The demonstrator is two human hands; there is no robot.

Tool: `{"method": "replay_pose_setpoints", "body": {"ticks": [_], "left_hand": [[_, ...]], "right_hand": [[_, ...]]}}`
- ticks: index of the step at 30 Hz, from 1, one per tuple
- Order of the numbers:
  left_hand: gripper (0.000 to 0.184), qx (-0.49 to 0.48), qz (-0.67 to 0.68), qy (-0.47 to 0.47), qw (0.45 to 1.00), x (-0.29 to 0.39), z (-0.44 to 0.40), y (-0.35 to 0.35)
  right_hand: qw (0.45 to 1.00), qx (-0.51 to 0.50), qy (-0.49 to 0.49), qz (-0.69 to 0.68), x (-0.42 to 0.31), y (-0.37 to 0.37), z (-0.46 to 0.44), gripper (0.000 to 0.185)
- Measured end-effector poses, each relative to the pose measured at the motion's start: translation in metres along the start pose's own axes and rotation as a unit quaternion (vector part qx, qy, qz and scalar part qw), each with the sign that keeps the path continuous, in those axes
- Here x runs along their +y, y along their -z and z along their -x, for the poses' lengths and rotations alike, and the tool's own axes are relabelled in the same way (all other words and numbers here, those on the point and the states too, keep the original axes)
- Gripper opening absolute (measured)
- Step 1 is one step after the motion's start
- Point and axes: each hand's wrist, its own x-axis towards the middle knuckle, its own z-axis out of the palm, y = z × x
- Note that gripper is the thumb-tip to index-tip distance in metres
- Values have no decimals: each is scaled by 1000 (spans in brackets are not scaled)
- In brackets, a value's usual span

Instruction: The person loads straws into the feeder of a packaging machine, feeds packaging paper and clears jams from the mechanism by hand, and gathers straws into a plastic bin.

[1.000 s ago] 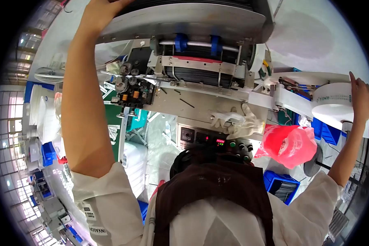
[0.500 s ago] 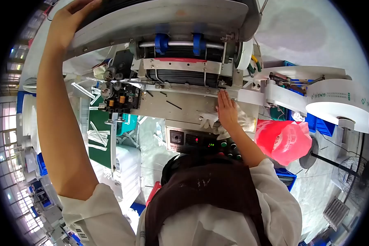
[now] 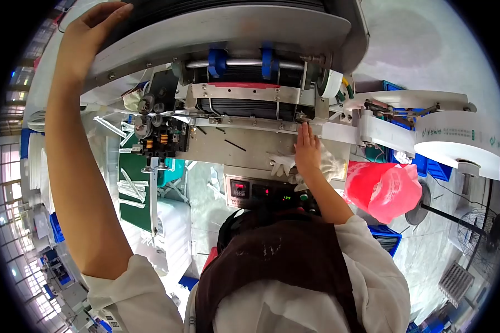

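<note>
My left hand (image 3: 91, 30) reaches up to the left end of the metal hopper (image 3: 228, 30), its thumb and fingers apart against the edge of the black straws (image 3: 222, 11) heaped inside. Lower in the machine, more black straws (image 3: 244, 108) lie in rows behind a metal bar with a red strip (image 3: 239, 85). My right hand (image 3: 307, 150) lies flat with straight fingers on the metal machine table (image 3: 216, 147), fingertips at the rail (image 3: 255, 122) below those straws. Beside it lies a white glove (image 3: 330, 164). A few loose black straws (image 3: 235, 145) rest on the table.
A roll of printed white paper (image 3: 458, 136) feeds a strip in from the right. A red plastic bag (image 3: 383, 191) hangs at the table's right side. Rollers (image 3: 150, 119) stand at the left. Control panel (image 3: 255, 190) faces me. A fan (image 3: 480, 230) stands lower right.
The hopper appears slightly larger and lower in view, its right end shifted right. My left hand has shifted slightly left and down in view. The right hand stays flat at the rail.
</note>
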Motion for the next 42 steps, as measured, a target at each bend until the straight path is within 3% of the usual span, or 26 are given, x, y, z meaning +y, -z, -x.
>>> {"method": "replay_pose_setpoints", "body": {"ticks": [2, 6, 8, 9, 10, 11, 13, 14, 15, 16, 17, 19, 20, 22, 24, 26, 28, 30, 32, 34, 36, 38, 39, 41, 42], "left_hand": [[33, -10, 46, 15, 999, 1, 0, -1], [33, -11, 73, 9, 997, -3, -1, 0], [34, -20, 96, 14, 995, -4, -2, 0], [34, -18, 97, 12, 995, -3, -2, 1], [33, -4, 77, 7, 997, 0, -1, 0], [33, 5, 57, 2, 998, 2, 0, -2], [33, -4, 47, -25, 999, -1, 1, 0], [33, -5, 32, -49, 998, 2, 1, 0], [36, 28, 19, -21, 999, 8, 2, -2], [36, 21, 20, -30, 999, 11, 3, -4], [36, 35, 5, -15, 999, 10, 3, -4], [35, 27, 7, 4, 1000, 7, 0, 0], [34, 36, 12, 5, 999, 8, 0, -2], [33, 43, 8, 25, 999, 12, 2, -2], [33, 39, 7, 29, 999, 15, 4, -3], [33, 38, 8, 36, 999, 15, 3, -2], [33, 36, 18, 23, 999, 12, 2, -2], [33, 35, 14, 24, 999, 10, 0, -1], [32, 33, 11, 23, 999, 10, 1, -1], [32, 42, 5, 0, 999, 12, 3, -1], [31, 41, 25, 18, 999, 11, 2, -2], [31, 39, 28, 55, 997, 11, 2, -1], [30, 39, 5, 52, 998, 16, 3, -2], [30, 38, 18, 49, 998, 10, 0, -1], [30, 37, 35, 49, 997, 6, -1, 0]], "right_hand": [[995, -78, -14, 55, 6, 7, 2, 55], [987, -116, -31, 110, 34, 13, 10, 55], [981, -91, -124, 117, 58, 7, 16, 55], [988, -20, -129, 77, 69, 12, 22, 51], [988, -17, -129, 78, 72, 9, 18, 51], [985, 51, -160, -32, 73, 13, 16, 50], [916, 149, -266, -262, 71, 14, 12, 47], [914, 150, -274, -258, 68, 11, 3, 47], [768, 119, -429, -461, 66, 6, -10, 40], [551, 81, -544, -627, 68, 2, -18, 32], [543, 88, -550, -629, 74, -4, -23, 32], [407, 141, -464, -775, 81, -16, -27, 18], [397, 149, -467, -776, 84, -19, -24, 18], [407, 209, -512, -727, 93, -20, -17, 14], [380, 291, -545, -688, 110, -10, 6, 11], [419, 350, -529, -650, 134, -13, 40, 12], [405, 410, -480, -661, 132, 12, 60, 12], [535, 370, -393, -650, 112, 43, 71, 12], [584, 229, -386, -677, 88, 58, 69, 11], [638, 86, -319, -695, 56, 54, 50, 17], [719, 38, -253, -646, 30, 29, 28, 31], [739, 58, -217, -635, 13, -13, 7, 38], [737, 60, -217, -638, 7, -9, -2, 38], [799, 27, -235, -552, -1, -1, -15, 42], [799, 26, -233, -554, -4, -3, -19, 42]]}}
